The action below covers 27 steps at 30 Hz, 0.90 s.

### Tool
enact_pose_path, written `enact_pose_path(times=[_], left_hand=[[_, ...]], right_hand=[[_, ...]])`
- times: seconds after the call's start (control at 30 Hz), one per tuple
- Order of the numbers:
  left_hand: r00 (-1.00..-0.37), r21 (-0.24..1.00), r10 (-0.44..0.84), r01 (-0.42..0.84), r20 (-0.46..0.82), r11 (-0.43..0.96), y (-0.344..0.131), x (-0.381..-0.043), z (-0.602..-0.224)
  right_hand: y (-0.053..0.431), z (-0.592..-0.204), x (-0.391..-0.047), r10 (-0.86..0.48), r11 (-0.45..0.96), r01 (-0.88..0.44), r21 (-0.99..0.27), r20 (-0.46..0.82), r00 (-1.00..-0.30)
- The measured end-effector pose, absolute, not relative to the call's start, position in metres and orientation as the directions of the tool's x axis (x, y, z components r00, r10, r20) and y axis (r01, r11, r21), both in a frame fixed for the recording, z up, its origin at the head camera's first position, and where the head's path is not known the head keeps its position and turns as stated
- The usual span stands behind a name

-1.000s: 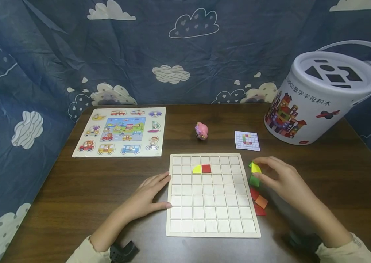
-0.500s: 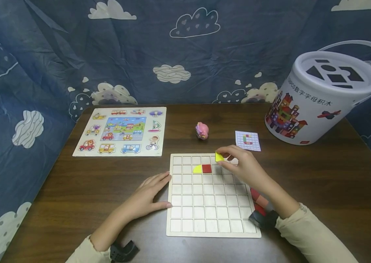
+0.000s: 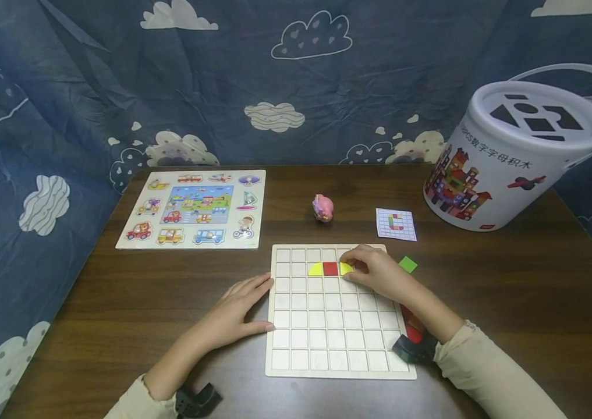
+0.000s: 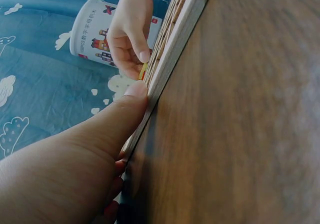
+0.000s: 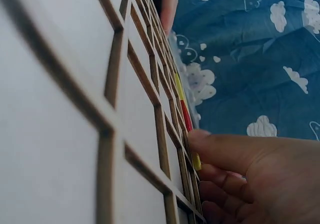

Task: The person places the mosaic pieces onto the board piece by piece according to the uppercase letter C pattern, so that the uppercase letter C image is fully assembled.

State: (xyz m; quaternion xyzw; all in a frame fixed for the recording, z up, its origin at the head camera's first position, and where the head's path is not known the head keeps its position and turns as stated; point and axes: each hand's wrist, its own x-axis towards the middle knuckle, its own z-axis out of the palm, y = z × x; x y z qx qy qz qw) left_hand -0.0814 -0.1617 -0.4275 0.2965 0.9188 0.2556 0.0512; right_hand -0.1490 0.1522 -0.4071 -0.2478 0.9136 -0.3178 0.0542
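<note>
A pale wooden grid board (image 3: 332,338) lies before me. In its second row sit a yellow quarter-circle tile (image 3: 315,269) and, just right of it, a red square tile (image 3: 330,268). My right hand (image 3: 383,274) pinches another yellow tile (image 3: 345,268) between thumb and fingertips, at the cell right of the red one; the right wrist view shows this yellow tile (image 5: 196,162) down at the grid, partly hidden by the fingers. Along the board's left edge rests my left hand (image 3: 230,308), its fingers extended and the thumb (image 4: 132,96) against the side.
Right of the board lie a green tile (image 3: 408,264) and red tiles (image 3: 414,334), partly covered by my right forearm. Behind stand a patterned card (image 3: 396,224), a pink figurine (image 3: 323,208) and a large white bucket (image 3: 516,163). A picture puzzle (image 3: 191,235) lies back left.
My right hand has lifted the yellow tile from the pile at the right, carried it left over the board and lowered it beside the red square. The left hand has stayed in place.
</note>
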Motion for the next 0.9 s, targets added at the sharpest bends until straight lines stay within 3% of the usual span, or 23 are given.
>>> enact_pose_path(times=[0.6, 0.9], left_hand=[[-0.816, 0.496, 0.575, 0.523, 0.058, 0.693, -0.161, -0.081, -0.428], [-0.815, 0.501, 0.577, 0.525, 0.062, 0.688, -0.162, -0.082, -0.429]], right_hand=[[0.156, -0.393, -0.147, -0.523, 0.673, -0.403, -0.62, -0.012, -0.853], [0.191, -0.37, -0.137, -0.493, 0.637, -0.433, -0.638, 0.094, -0.865]])
